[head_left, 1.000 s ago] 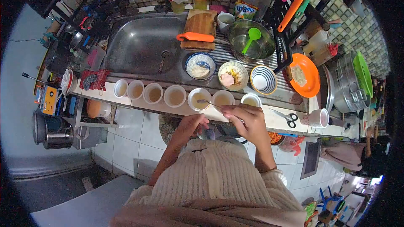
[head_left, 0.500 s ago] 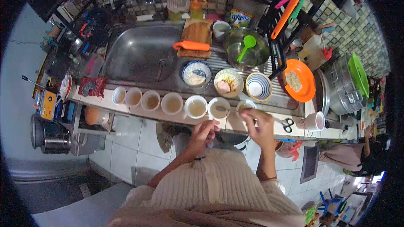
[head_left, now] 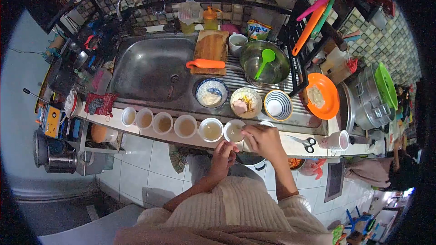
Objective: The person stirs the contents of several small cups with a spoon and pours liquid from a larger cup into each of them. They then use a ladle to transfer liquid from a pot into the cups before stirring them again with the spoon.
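A row of small plastic cups with cloudy pale liquid runs along the counter edge. My right hand [head_left: 264, 141] is closed in a pinch on a spoon, whose bowl dips into one plastic cup [head_left: 232, 127] near the row's right end. My left hand [head_left: 222, 156] has its fingers curled, the fingertips at the near side of that same cup. To its left stands another cup [head_left: 210, 130]. One more cup [head_left: 267, 123] is mostly hidden behind my right hand. Beyond them sit a blue-patterned bowl [head_left: 204, 86], a bowl with pink and yellow contents [head_left: 234, 95] and a striped bowl [head_left: 290, 104].
Behind are a steel sink [head_left: 150, 63], a cutting board [head_left: 211, 45] with an orange-handled tool [head_left: 206, 64], and a metal bowl [head_left: 277, 75] with a green spoon [head_left: 268, 55]. Rightward lie scissors [head_left: 309, 142], stacked cups [head_left: 338, 140] and an orange plate [head_left: 331, 93].
My right hand has moved left and closer to the cup, and the spoon has gone from over the cup down into it. The left hand stays by the cup. The view has shifted slightly.
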Available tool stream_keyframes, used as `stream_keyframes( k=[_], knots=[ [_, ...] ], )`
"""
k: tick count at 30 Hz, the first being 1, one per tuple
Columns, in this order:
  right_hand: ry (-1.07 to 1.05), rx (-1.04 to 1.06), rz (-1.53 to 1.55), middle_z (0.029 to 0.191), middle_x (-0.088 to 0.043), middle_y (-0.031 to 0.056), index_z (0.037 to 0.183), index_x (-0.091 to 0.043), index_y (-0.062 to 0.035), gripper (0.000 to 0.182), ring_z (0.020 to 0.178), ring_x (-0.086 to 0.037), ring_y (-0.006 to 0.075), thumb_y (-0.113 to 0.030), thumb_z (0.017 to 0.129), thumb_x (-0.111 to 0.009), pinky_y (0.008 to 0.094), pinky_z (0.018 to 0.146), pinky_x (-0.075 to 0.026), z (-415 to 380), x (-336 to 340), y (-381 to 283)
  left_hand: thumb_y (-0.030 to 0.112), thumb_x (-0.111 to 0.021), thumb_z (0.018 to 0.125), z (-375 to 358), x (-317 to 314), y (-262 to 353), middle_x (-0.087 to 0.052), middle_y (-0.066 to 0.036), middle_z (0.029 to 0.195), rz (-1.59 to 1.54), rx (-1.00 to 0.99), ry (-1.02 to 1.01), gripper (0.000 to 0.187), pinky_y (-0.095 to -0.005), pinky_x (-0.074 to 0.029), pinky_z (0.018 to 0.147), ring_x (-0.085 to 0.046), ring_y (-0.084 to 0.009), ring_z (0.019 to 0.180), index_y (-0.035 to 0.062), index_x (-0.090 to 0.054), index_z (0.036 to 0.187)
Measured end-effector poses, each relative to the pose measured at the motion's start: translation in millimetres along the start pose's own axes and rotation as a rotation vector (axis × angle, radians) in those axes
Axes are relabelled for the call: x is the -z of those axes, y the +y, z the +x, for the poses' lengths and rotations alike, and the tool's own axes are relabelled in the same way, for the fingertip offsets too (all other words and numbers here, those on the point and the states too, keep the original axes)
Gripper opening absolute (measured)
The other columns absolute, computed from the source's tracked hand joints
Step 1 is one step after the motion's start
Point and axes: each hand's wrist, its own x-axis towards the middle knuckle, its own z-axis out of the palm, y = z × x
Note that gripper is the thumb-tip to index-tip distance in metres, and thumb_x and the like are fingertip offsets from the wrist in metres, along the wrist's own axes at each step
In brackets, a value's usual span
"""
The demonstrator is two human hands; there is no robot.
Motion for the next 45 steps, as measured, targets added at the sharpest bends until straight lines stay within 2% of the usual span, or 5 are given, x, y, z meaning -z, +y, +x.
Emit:
stream_keyframes(
  k=[12, 31, 36, 43, 45],
  knots=[
    [-0.151, -0.045, -0.074, 0.083, -0.065, 0.0093, 0.093, -0.063, -0.0136, 0.019, 0.067, -0.062, 0.0263, -0.015, 0.073, -0.061, 0.0373, 0.059, -0.048, 12, -15, -17, 0.024, -0.054, 0.085, 6, 1, -6, -0.053, 0.000, 0.069, -0.006, -0.071, 0.050, 0.018, -0.0181, -0.027, 0.037, -0.043, -0.0034, 0.049, 0.0096, -0.049, 0.078],
    [-0.175, -0.057, -0.056, 0.087, -0.064, 0.0094, 0.093, -0.063, -0.0125, 0.019, 0.071, -0.062, 0.0252, -0.013, 0.074, -0.060, 0.0374, 0.062, -0.048, 11, -11, -16, 0.027, -0.055, 0.086, 8, 3, -10, -0.054, 0.000, 0.067, 0.016, -0.091, 0.076, 0.020, -0.0170, -0.030, 0.038, -0.042, -0.0028, 0.047, 0.0094, -0.049, 0.078],
    [-0.182, -0.084, -0.061, 0.086, -0.064, 0.0090, 0.093, -0.063, -0.0126, 0.020, 0.074, -0.062, 0.0253, -0.011, 0.074, -0.060, 0.0375, 0.063, -0.048, 6, -18, -12, 0.026, -0.055, 0.086, 10, 7, -9, -0.054, 0.000, 0.068, -0.002, -0.140, -0.028, 0.018, -0.0174, -0.030, 0.038, -0.043, -0.0029, 0.049, 0.0092, -0.050, 0.082],
    [-0.168, 0.007, -0.021, 0.086, -0.065, 0.0084, 0.090, -0.063, -0.0113, 0.020, 0.075, -0.063, 0.0244, -0.009, 0.071, -0.060, 0.0355, 0.063, -0.049, -2, -11, -7, 0.025, -0.056, 0.085, 6, 3, -6, -0.054, 0.001, 0.069, 0.002, -0.112, 0.001, 0.016, -0.0175, -0.029, 0.039, -0.043, -0.0031, 0.050, 0.0093, -0.052, 0.084],
    [-0.159, 0.021, 0.002, 0.086, -0.065, 0.0079, 0.089, -0.063, -0.0107, 0.020, 0.074, -0.063, 0.0242, -0.008, 0.070, -0.060, 0.0351, 0.063, -0.050, -3, -9, -4, 0.025, -0.056, 0.085, 6, -1, -2, -0.054, 0.001, 0.070, 0.005, -0.041, 0.090, 0.017, -0.0172, -0.030, 0.040, -0.043, -0.0032, 0.050, 0.0093, -0.052, 0.085]
  ],
)
